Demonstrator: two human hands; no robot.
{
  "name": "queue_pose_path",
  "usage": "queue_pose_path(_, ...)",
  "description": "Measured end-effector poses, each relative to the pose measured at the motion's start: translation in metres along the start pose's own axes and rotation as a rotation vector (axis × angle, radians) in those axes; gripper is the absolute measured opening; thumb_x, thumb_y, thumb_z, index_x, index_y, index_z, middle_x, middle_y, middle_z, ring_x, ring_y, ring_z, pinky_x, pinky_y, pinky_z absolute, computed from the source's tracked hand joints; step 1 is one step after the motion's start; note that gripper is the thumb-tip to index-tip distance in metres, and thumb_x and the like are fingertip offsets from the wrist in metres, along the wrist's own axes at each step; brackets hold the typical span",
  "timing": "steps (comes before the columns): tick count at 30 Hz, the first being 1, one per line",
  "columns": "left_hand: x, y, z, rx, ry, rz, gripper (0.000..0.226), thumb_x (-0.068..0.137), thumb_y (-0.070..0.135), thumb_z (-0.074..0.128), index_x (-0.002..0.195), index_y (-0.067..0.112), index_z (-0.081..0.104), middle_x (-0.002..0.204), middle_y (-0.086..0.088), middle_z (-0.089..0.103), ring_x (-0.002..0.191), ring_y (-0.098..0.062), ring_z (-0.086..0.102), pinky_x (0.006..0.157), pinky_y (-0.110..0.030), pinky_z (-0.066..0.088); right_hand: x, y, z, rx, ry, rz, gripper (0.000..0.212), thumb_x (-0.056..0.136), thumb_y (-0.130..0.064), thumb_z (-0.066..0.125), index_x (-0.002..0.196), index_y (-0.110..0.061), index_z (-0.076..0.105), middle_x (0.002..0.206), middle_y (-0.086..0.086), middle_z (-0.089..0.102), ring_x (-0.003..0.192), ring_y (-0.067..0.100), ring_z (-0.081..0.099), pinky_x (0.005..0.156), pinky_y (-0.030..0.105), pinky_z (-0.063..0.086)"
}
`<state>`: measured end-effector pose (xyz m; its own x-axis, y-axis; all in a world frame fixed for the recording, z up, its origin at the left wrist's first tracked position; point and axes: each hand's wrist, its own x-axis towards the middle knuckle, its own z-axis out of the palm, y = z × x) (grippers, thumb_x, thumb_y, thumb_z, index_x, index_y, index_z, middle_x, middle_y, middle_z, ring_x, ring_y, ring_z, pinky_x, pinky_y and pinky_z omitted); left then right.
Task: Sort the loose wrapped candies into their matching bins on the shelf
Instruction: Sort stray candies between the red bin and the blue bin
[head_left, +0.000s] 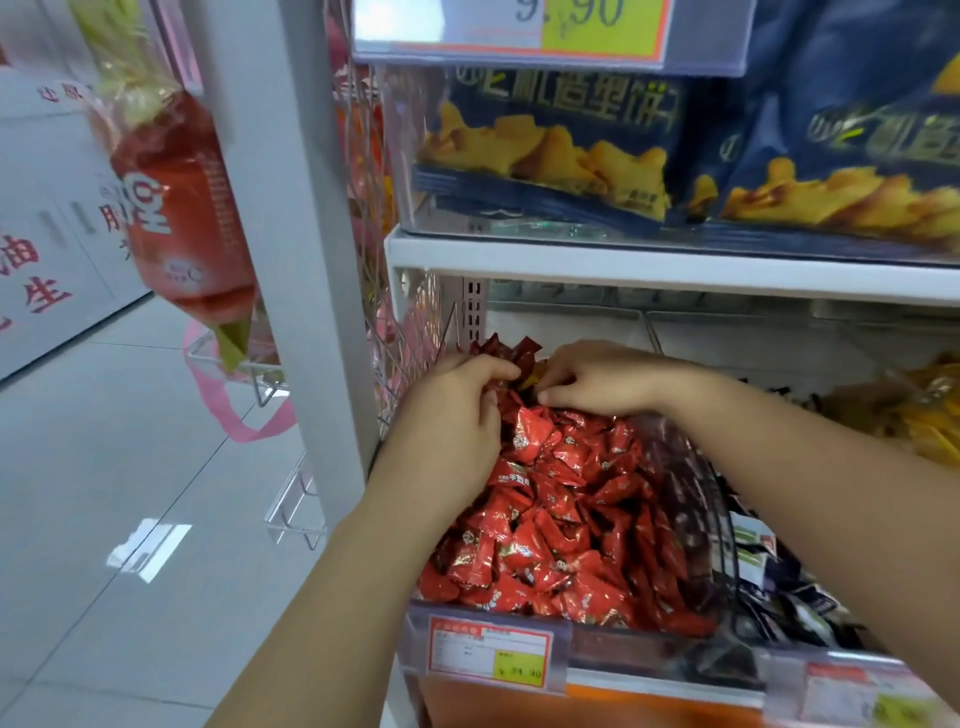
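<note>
".90" on top price tag (519, 31)

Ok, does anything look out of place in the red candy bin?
Yes. At the back of the bin of red candies, a bit of yellow wrapper shows between the left hand and right hand, unlike the red around it. Darker maroon wrappers lie behind. Whether either hand grips it is unclear.

On my feed I see two forearms, both bare from the wrist right out to the edge of the picture, with no cloth on them. The left grip (457, 415) and the right grip (597, 379) are bare as well: plain hands with rounded knuckles and shortish fingers. The wide lens makes both forearms look broad and smooth towards the picture's edge. The fingernails are too blurred for me to judge.
</note>
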<state>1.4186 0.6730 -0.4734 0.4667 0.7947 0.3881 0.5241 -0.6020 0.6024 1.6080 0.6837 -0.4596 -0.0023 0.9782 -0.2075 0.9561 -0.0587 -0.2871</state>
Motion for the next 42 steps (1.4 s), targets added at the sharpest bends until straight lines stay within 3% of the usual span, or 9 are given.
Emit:
queue_pose_path(4, -0.001, 0.000, 0.000, -0.013, -0.010, 0.024, 0.034, 0.094, 0.007, 0.047, 0.119, 0.025, 0.063, 0.119, 0.005, 0.056, 0.095, -0.001, 0.047, 0.077, 0.001, 0.031, -0.046, -0.005, -0.006, -0.041, 0.294, -0.145, 0.027, 0.095, -0.029, 0.051, 0.113, -0.020, 0.069, 0.118, -0.004, 0.058, 0.109, 0.010, 0.052, 0.087, 0.017, 0.034)
queue_pose_path(7, -0.004, 0.003, 0.000, 0.039, 0.018, 0.063, 0.033, 0.093, 0.006, 0.049, 0.116, 0.023, 0.065, 0.115, 0.005, 0.059, 0.091, -0.003, 0.048, 0.082, -0.010, 0.032, -0.089, 0.002, 0.003, 0.226, 0.635, -0.080, 0.015, 0.089, -0.024, 0.061, 0.096, -0.020, 0.074, 0.086, -0.019, 0.060, 0.078, -0.011, 0.053, 0.071, 0.001, 0.036)
queue_pose_path(12, -0.014, 0.022, 0.008, 0.053, 0.091, 0.135, 0.031, 0.090, 0.005, 0.053, 0.110, 0.023, 0.068, 0.112, 0.007, 0.064, 0.104, -0.015, 0.058, 0.097, -0.035, 0.044, -0.128, 0.030, 0.024, 0.578, 1.108, 0.128, 0.020, 0.076, -0.022, 0.076, 0.065, -0.026, 0.061, 0.066, -0.012, 0.064, 0.062, 0.000, 0.062, 0.062, 0.020, 0.048)
queue_pose_path(18, -0.019, 0.053, 0.030, 0.054, 0.044, 0.211, 0.029, 0.090, 0.009, 0.054, 0.109, 0.025, 0.067, 0.112, 0.004, 0.066, 0.105, -0.019, 0.060, 0.098, -0.041, 0.043, -0.170, 0.059, 0.038, 0.565, 1.299, 0.161, 0.025, 0.085, -0.006, 0.065, 0.097, -0.015, 0.045, 0.086, 0.000, 0.051, 0.074, 0.005, 0.050, 0.057, 0.007, 0.037)
queue_pose_path(22, -0.023, 0.069, 0.046, 0.075, 0.002, 0.255, 0.028, 0.090, 0.010, 0.056, 0.110, 0.026, 0.067, 0.113, 0.003, 0.066, 0.103, -0.022, 0.060, 0.094, -0.037, 0.044, -0.212, 0.100, 0.036, 0.232, 1.285, 0.368, 0.016, 0.085, 0.000, 0.058, 0.086, -0.016, 0.060, 0.101, 0.010, 0.051, 0.086, -0.003, 0.035, 0.072, -0.001, 0.027)
queue_pose_path(25, -0.025, 0.075, 0.056, 0.073, -0.030, 0.282, 0.027, 0.088, 0.009, 0.058, 0.108, 0.025, 0.068, 0.110, 0.002, 0.067, 0.101, -0.024, 0.061, 0.093, -0.040, 0.045, -0.238, 0.137, 0.036, 0.115, 1.221, 0.521, 0.016, 0.088, -0.002, 0.057, 0.098, -0.005, 0.069, 0.110, 0.018, 0.054, 0.100, 0.013, 0.048, 0.081, 0.007, 0.026)
queue_pose_path(30, -0.027, 0.080, 0.066, 0.066, -0.042, 0.288, 0.026, 0.089, 0.012, 0.058, 0.108, 0.025, 0.068, 0.110, 0.006, 0.067, 0.099, -0.021, 0.062, 0.099, -0.045, 0.043, -0.246, 0.177, 0.048, 0.082, 0.678, 0.565, 0.040, 0.101, -0.024, 0.035, 0.133, -0.007, 0.052, 0.152, 0.004, 0.031, 0.141, 0.024, 0.027, 0.116, 0.040, 0.016)
queue_pose_path(35, -0.023, 0.076, 0.066, 0.042, -0.027, 0.302, 0.025, 0.089, 0.012, 0.058, 0.108, 0.026, 0.068, 0.109, 0.007, 0.066, 0.080, -0.016, 0.058, 0.097, -0.046, 0.044, -0.241, 0.187, 0.038, 0.085, 0.494, 0.611, 0.047, 0.103, -0.032, 0.023, 0.145, -0.016, 0.033, 0.158, -0.005, 0.006, 0.146, 0.016, 0.005, 0.117, 0.046, 0.001)
queue_pose_path(42, -0.025, 0.066, 0.045, 0.080, 0.004, 0.309, 0.024, 0.088, 0.012, 0.059, 0.106, 0.025, 0.069, 0.108, 0.009, 0.067, 0.096, -0.016, 0.061, 0.097, -0.047, 0.044, -0.237, 0.156, 0.021, 0.054, 0.688, 0.474, 0.039, 0.102, -0.023, 0.033, 0.138, -0.015, 0.046, 0.152, 0.003, 0.031, 0.142, 0.021, 0.023, 0.114, 0.033, 0.014)
